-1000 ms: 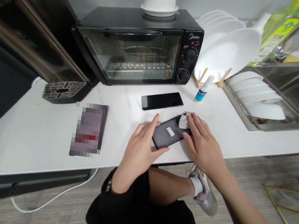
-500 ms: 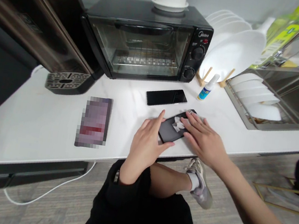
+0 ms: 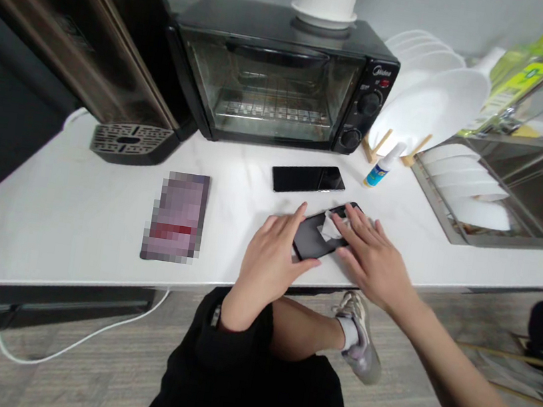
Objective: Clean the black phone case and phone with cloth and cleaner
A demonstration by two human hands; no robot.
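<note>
A black smartphone (image 3: 307, 241) lies at a slant on the white counter near its front edge. My left hand (image 3: 269, 254) grips its left end, thumb along the near side and fingers at the far side. With its fingers stretched over the right part, my right hand (image 3: 375, 262) presses a crumpled white tissue (image 3: 329, 228) against the phone's surface. Beyond them rests a second phone (image 3: 308, 179), dark side up. A small spray bottle (image 3: 380, 170) with a blue label stands behind to the right.
A pixelated flat item (image 3: 178, 217) lies at left on the counter (image 3: 71, 222). At the back stand a black toaster oven (image 3: 277, 90) and a machine with a drip tray (image 3: 131, 143). White plates (image 3: 416, 109) stand in a rack beside the sink (image 3: 539, 167), which holds stacked bowls.
The whole view has shifted slightly. The tissue looks more bunched beneath my right fingers, which stay at the phone's right part. My left hand keeps its hold on the phone.
</note>
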